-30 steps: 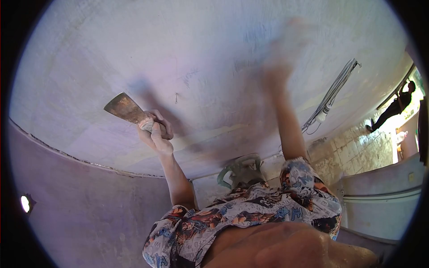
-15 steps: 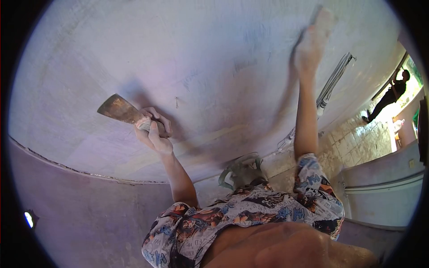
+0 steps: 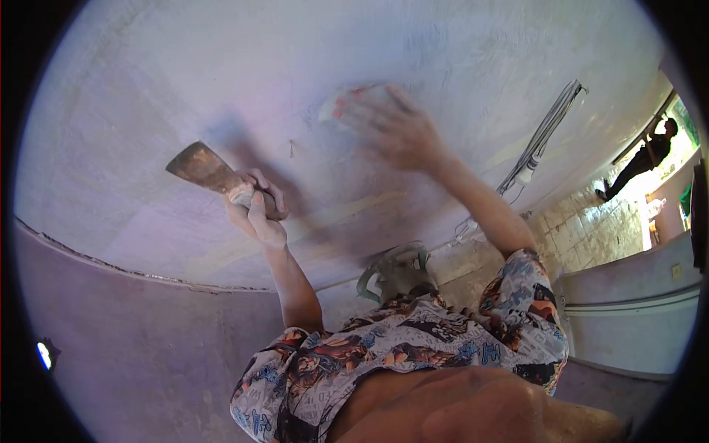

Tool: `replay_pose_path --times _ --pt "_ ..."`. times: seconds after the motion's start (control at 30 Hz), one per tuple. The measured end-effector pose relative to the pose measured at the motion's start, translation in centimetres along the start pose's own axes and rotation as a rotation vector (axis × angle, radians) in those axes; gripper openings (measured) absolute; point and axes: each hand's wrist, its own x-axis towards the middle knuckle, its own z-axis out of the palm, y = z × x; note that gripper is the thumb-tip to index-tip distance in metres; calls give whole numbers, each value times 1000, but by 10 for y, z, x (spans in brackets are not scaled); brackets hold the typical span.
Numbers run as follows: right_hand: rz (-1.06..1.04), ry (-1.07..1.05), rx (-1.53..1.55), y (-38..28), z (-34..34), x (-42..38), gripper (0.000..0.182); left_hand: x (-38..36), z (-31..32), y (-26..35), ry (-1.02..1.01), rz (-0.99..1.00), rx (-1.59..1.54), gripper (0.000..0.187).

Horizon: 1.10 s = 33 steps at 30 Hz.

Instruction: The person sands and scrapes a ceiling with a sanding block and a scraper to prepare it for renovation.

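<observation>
My left hand is closed round the handle of a putty knife, whose wide, stained blade points up and to the left, near the wall. My right hand reaches across the pale plastered wall, its fingers blurred by motion. Beneath those fingers is a pale flat pad, pressed against the wall; its exact kind is too smeared to make out. A small hook or nail sticks out of the wall between the two hands.
Bundled cables hang on the wall to the right. A green plastic chair stands below, close to my body. Far right, another person is by a bright opening. A light shows at lower left.
My right hand has swept from the upper right down and left across the wall, its elbow now bent. The left hand with the putty knife has hardly moved.
</observation>
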Motion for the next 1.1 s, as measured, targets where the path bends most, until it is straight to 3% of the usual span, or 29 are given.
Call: replay_pose_path --times 0.03,0.1,0.13,0.2,0.27,0.3,0.33,0.4,0.47,0.5,0.57,0.6,0.67,0.77,0.83,0.9,0.93,1.0,1.1 --pt "-309 -95 81 9 2 -9 53 -5 -4 2 -2 -3 5 29" --pt "186 143 -125 37 -49 47 51 -11 -15 3 -42 -29 31 29" --pt "182 140 -114 34 -53 61 51 -16 -19 4 -64 -14 33 30" --pt "663 378 -78 19 -54 77 46 -26 -20 8 -42 -42 14 29" --pt "204 9 -358 -12 25 -30 42 -33 -23 7 -31 -73 -12 27" --pt "0 122 359 -61 21 -37 44 -33 -24 7 -21 -74 0 27" --pt "-236 -509 375 -92 20 -70 47 -35 -26 10 -24 -85 8 27" --pt "-171 -532 655 -115 -2 -36 45 -42 -33 19 -22 -72 37 29" --pt "119 -400 668 -108 -26 -26 40 -51 -57 21 -2 -67 43 29" --pt "101 -400 682 -111 -33 -26 40 -56 -68 22 11 -75 41 30" --pt "1253 -70 1382 -116 -49 -28 36 -63 -52 32 73 -142 79 31" --pt "1258 -80 1399 -124 -52 -24 36 -68 -50 37 118 -213 101 32" --pt "1436 64 1907 -138 -56 -11 37 -80 -49 37 82 -288 103 40" --pt "1504 -64 2142 -158 -50 -21 34 -95 -42 31 56 -347 -68 49" --pt "1504 -114 2198 -171 -52 -21 30 -105 -32 29 109 -333 25 42" --pt "1513 -164 2243 -185 -54 -26 25 -117 -32 28 130 -518 95 36" --pt "1484 -221 2306 -191 -52 -32 25 -120 -31 31 138 -521 102 36" --pt "1455 -286 2372 -199 -52 -43 24 -125 -24 37 44 -598 278 33" --pt "1432 -416 2115 -213 -49 -46 24 -135 -29 20 37 -444 89 45"
